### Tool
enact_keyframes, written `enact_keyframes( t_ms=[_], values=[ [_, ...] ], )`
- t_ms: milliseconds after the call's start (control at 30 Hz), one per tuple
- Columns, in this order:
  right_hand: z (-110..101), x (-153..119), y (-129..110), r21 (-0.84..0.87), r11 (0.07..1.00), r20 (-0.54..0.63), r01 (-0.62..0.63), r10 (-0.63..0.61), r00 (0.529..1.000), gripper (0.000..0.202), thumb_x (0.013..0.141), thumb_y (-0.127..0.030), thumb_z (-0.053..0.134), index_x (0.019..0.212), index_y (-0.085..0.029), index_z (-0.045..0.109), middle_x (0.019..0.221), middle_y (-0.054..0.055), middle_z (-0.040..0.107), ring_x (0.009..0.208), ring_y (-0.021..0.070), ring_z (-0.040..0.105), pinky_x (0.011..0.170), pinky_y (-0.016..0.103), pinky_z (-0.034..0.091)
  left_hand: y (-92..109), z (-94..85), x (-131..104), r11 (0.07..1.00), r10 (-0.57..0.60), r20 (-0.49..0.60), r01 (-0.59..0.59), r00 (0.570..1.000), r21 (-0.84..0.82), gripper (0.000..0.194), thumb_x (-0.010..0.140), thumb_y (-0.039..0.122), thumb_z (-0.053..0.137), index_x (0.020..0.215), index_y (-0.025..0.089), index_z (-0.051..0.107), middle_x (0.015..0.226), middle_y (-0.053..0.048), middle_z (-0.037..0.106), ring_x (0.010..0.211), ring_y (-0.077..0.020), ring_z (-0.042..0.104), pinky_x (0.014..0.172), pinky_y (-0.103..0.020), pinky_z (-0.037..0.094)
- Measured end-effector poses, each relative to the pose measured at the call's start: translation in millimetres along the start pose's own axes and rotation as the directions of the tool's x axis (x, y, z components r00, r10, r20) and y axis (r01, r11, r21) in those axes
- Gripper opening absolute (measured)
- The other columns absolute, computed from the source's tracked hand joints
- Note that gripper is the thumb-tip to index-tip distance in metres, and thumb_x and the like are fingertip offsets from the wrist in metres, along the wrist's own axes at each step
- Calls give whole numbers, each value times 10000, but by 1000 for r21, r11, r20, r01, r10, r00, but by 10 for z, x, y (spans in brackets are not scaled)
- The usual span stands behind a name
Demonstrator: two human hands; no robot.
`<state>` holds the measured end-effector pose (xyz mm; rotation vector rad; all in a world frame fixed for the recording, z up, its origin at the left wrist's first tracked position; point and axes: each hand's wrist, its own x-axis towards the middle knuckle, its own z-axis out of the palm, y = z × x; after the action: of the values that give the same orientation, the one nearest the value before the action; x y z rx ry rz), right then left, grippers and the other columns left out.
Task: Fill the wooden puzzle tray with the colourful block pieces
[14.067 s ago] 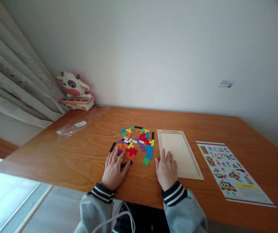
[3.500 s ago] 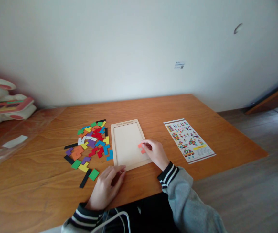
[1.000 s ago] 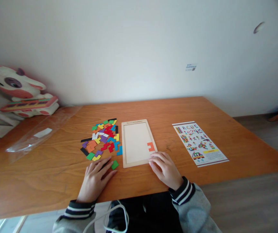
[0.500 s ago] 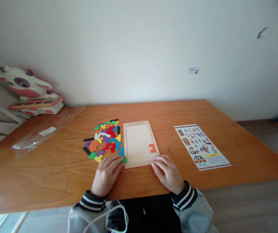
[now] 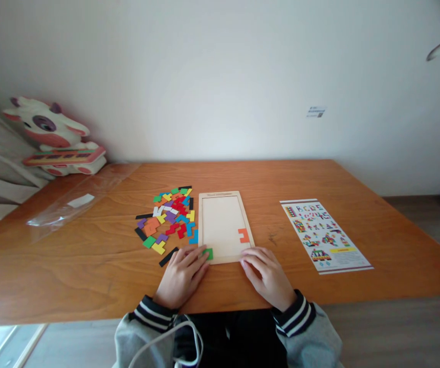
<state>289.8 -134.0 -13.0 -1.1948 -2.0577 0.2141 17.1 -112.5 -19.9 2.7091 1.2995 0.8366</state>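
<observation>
A shallow wooden tray point(image 5: 225, 260) lies in front of me, with an orange piece point(image 5: 243, 235) near its right edge. My left hand point(image 5: 183, 273) is closed at the tray's lower left corner, its fingertips on a green piece point(image 5: 210, 253) that lies inside the frame. The fingers of my right hand point(image 5: 268, 273) are bent together over the tray's lower right corner; whether they pinch its rim is hard to make out. Left of the tray lies a loose pile of colored pieces point(image 5: 172, 215), with a black bar point(image 5: 168, 257) beside my left hand.
A printed pattern sheet point(image 5: 325, 235) lies on the right side of the wooden table point(image 5: 108, 276). At the left are a clear plastic bag point(image 5: 57, 212) and a cow-shaped toy keyboard point(image 5: 62, 140). A white cable point(image 5: 166, 335) hangs near my lap.
My left hand has moved right with the green piece, from the tray's left rim to inside its lower left corner. The black bar has come into view. The camera view has shifted slightly.
</observation>
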Motion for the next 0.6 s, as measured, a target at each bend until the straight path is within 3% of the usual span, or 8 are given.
enact_keyframes(
  t_ms=[200, 400, 600],
  values=[
    [38, -22, 30, -35, 999, 47, 8, -7, 999, 154, 975, -214, 561, 1067, -246, 680, 1055, 55, 734, 1003, 218, 676, 895, 412, 541, -50, -66, -55, 1000, -15, 12, 16, 1000, -17, 297, 1001, 250, 511, 1254, 221, 663, 1298, -83, 670, 1141, -250, 633, 988, -444, 559],
    [88, -88, 101, -93, 995, 30, -18, 21, 999, 286, 928, -405, 653, 1177, -263, 651, 1115, 72, 704, 1026, 249, 672, 900, 430, 549, -30, -67, -40, 995, 2, 33, 1, 999, -104, 331, 999, 257, 513, 1310, 220, 620, 1314, -98, 660, 1192, -235, 640, 1016, -390, 569],
    [107, -86, 111, -102, 992, 22, -74, 76, 997, 202, 961, -425, 599, 1051, -273, 697, 989, 56, 671, 916, 230, 663, 828, 411, 551, 9, -67, -54, 984, 66, 28, -60, 997, -167, 331, 1001, 210, 498, 1314, 219, 604, 1356, -99, 630, 1261, -220, 602, 1048, -371, 553]
  ],
)
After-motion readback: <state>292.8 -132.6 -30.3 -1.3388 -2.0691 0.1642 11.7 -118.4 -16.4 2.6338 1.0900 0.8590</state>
